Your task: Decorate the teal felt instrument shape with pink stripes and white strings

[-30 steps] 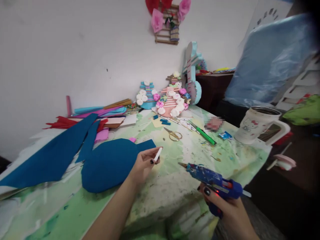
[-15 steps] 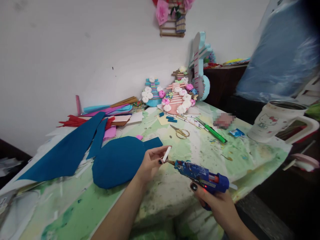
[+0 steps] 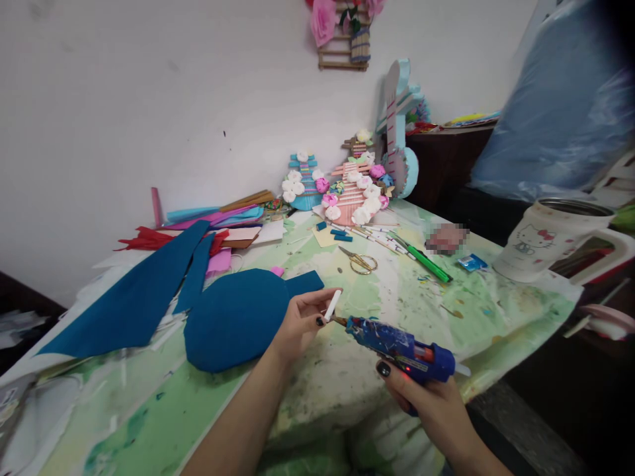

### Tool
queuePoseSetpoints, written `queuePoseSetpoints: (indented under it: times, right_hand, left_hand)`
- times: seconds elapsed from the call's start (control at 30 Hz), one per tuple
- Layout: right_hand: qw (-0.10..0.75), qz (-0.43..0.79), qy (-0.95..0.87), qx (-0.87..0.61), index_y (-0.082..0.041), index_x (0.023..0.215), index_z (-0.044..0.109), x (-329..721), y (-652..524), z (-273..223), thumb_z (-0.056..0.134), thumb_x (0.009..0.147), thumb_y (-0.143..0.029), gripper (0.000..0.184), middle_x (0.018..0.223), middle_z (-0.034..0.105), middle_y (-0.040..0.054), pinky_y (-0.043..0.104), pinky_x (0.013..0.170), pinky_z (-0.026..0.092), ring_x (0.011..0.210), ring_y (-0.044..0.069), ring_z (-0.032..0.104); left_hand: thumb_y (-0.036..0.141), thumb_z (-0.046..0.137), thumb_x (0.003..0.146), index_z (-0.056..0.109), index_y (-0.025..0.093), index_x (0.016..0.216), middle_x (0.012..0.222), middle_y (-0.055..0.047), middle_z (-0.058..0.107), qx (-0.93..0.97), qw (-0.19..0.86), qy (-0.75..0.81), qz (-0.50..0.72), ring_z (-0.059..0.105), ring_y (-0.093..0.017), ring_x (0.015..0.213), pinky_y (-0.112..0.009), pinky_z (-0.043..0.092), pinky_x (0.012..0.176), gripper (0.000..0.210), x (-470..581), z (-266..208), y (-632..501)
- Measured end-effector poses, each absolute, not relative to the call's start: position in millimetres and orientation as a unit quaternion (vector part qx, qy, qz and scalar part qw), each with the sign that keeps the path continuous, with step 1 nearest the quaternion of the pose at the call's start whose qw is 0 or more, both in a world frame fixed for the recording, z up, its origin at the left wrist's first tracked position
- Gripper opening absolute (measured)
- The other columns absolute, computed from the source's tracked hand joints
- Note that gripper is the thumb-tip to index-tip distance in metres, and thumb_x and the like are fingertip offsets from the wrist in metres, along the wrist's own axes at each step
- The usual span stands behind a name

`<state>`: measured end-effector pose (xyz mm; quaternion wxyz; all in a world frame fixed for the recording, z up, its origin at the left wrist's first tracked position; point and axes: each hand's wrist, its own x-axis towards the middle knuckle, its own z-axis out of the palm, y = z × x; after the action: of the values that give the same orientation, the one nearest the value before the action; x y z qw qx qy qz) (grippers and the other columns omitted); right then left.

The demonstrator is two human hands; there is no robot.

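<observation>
My left hand (image 3: pixel 302 325) pinches a small white strip (image 3: pixel 333 305) between thumb and fingers, its edge turned toward the right. Wrapped round the handle of a blue glue gun (image 3: pixel 391 344) is my right hand (image 3: pixel 431 403); a small red light glows on the gun's side. The metal nozzle (image 3: pixel 340 320) points left and sits at the lower end of the strip; whether it touches cannot be made out. Just left of my left hand lies a rounded dark-blue cutout (image 3: pixel 238 320) with a short neck, flat on the table.
Blue offcuts (image 3: pixel 133 304) and coloured paper (image 3: pixel 213 221) lie at the left. Gold scissors (image 3: pixel 362 262), a green cutter (image 3: pixel 429 264) and small blue pieces (image 3: pixel 340 235) lie beyond my hands. Flower-decorated crafts (image 3: pixel 352 195) stand by the wall. A white mug (image 3: pixel 540 241) stands at the right.
Both hands, the strip and the glue gun hold almost the same position. The view has shifted very slightly.
</observation>
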<state>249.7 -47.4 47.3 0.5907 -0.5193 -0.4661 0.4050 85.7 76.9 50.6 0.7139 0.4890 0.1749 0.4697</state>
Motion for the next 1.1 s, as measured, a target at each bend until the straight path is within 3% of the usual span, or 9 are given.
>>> queuePoseSetpoints:
  times: [0.3, 0.53, 1.1]
  right_hand:
    - [0.597, 0.413, -0.439, -0.529, -0.015, 0.079, 0.066, 245, -45, 55, 0.068, 0.072, -0.047, 0.033, 0.041, 0.038, -0.0055, 0.023, 0.040, 0.026, 0.039, 0.008, 0.032]
    - [0.597, 0.403, -0.450, -0.528, -0.016, 0.058, 0.054, 252, -38, 46, 0.066, 0.072, -0.048, 0.037, 0.040, 0.037, -0.0045, 0.022, 0.037, 0.024, 0.038, 0.007, 0.031]
    - [0.598, 0.413, -0.427, -0.539, -0.016, 0.053, 0.048, 258, -32, 43, 0.065, 0.072, -0.050, 0.042, 0.040, 0.037, -0.0042, 0.022, 0.038, 0.023, 0.038, 0.006, 0.030]
  left_hand:
    - [0.043, 0.084, 0.048, 0.073, 0.013, 0.096, 0.078, -0.010, 0.065, 0.500, 0.700, 0.191, 0.473, 0.052, -0.016, 0.070, -0.027, 0.038, 0.063, 0.058, 84, 50, 77]
    - [0.044, 0.084, 0.046, 0.074, 0.016, 0.096, 0.088, -0.012, 0.067, 0.503, 0.699, 0.193, 0.471, 0.051, -0.016, 0.069, -0.028, 0.038, 0.063, 0.058, 85, 48, 77]
    - [0.043, 0.085, 0.046, 0.074, 0.016, 0.095, 0.080, -0.011, 0.065, 0.505, 0.707, 0.185, 0.459, 0.049, -0.015, 0.068, -0.028, 0.035, 0.064, 0.057, 86, 51, 75]
